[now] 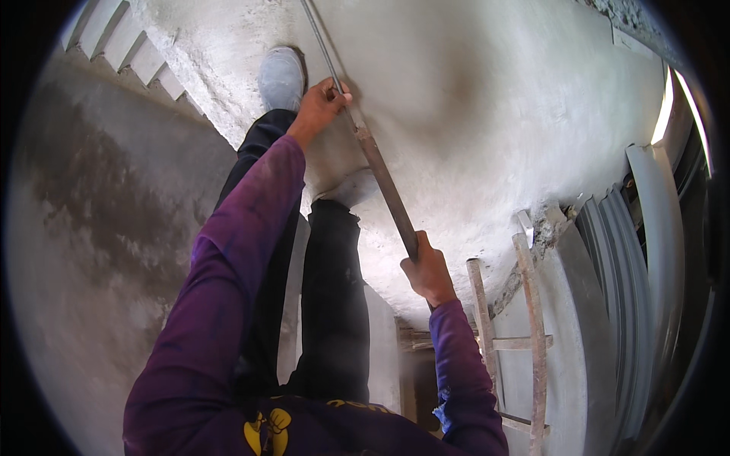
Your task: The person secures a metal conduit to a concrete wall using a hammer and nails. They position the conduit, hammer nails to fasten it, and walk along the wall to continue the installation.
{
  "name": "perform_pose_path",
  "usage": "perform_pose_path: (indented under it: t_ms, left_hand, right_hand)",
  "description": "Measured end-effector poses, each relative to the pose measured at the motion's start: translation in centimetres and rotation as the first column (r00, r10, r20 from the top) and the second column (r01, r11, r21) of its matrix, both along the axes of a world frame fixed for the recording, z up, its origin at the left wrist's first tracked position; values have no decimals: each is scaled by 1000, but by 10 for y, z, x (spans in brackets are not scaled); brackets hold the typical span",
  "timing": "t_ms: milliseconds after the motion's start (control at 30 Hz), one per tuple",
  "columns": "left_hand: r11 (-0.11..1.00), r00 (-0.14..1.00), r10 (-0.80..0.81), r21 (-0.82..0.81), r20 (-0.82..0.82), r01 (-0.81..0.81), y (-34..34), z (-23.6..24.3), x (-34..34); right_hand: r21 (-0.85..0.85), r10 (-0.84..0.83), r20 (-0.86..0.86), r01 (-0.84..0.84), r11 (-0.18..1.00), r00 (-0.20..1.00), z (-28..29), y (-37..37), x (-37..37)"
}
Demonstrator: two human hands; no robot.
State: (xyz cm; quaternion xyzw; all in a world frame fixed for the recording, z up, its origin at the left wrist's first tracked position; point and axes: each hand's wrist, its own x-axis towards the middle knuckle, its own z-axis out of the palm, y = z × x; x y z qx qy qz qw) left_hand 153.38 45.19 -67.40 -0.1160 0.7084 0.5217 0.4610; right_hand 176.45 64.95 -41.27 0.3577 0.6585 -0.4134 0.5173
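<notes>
A long pole [389,186] runs slantwise ahead of me, with a thick brown shaft near me and a thin grey rod [322,47] at its far end. My right hand [430,272] is closed round the thick shaft, low down near my body. Farther up, my left hand [322,106] is closed at the thin part, thumb and fingers bent against it. The tip of the rod runs out of the top of the view, and the near end is hidden by my right hand and sleeve.
I stand on a pale, dusty concrete slab [456,152] in grey shoes [281,80]. Its broken edge drops off at left, near concrete steps [122,42]. A wooden ladder [537,334] leans at right, beside grey corrugated sheets [617,243].
</notes>
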Motion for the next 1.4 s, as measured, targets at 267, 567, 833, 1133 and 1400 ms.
perform_pose_path:
  t_ms: [267, 567, 833, 1133, 1400]
  left_hand:
    - [995, 995, -86, 50, 55, 84, 19, 4, -4]
    - [999, 999, -37, 5, 14, 37, 67, 15, -3]
    - [990, 989, -140, -28, -39, 139, 36, 22, -8]
    - [973, 975, -222, -67, -26, 220, 20, 19, -17]
    - [921, 946, -319, -255, -61, 295, 12, 0, -14]
  right_hand:
    - [-1, 13, 93, -13, 1000, 996, 65, 16, -74]
    - [8, 75, 148, -78, 997, 986, 75, 72, -105]
    - [-155, 81, 237, -45, 987, 968, 72, 85, -143]
    - [-137, 124, 216, -95, 986, 968, 56, 63, -147]
    - [-59, 168, 109, -162, 985, 980, 29, 28, -116]
